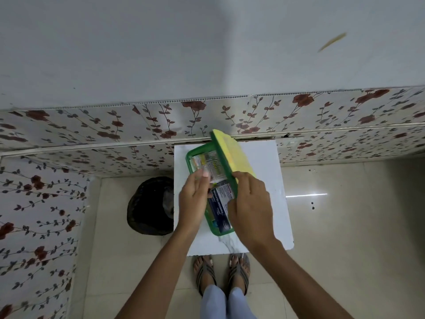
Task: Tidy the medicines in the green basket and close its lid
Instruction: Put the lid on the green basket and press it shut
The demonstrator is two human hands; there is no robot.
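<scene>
Green plastic basket (pixel 220 231) sits on the white bench (pixel 264 203) at centre frame, long axis running from upper left to lower right. One short end points toward the flowered wall panel (pixel 92 125), the other toward the person's feet (pixel 220 272).

Lid (pixel 232 155), green rim and yellow face, stands raised along the basket's right long side, tilted open, not yet shut.

Contents: several medicine packets (pixel 208 164) at the upper end; a dark blue dressings box (pixel 219 203) at the lower end, lying along the basket's long axis.

Left hand (pixel 195 199) is over the basket's left side, fingers curled on a packet there. The grip looks closed on it, though the packet edge is blurred. Right hand (pixel 249 203) rests at the lid's lower rim. Cannot tell whether its fingers pinch the rim or only steady it.

Judgement: step in hand is settling the last packets flat. To do it well, press the packets below rim level and parallel to the long axis, so that nothing catches the lid. Then withdraw the left hand before the right swings the lid leftward and down.

Black bin (pixel 149 206) stands on the floor, left of the bench.
</scene>
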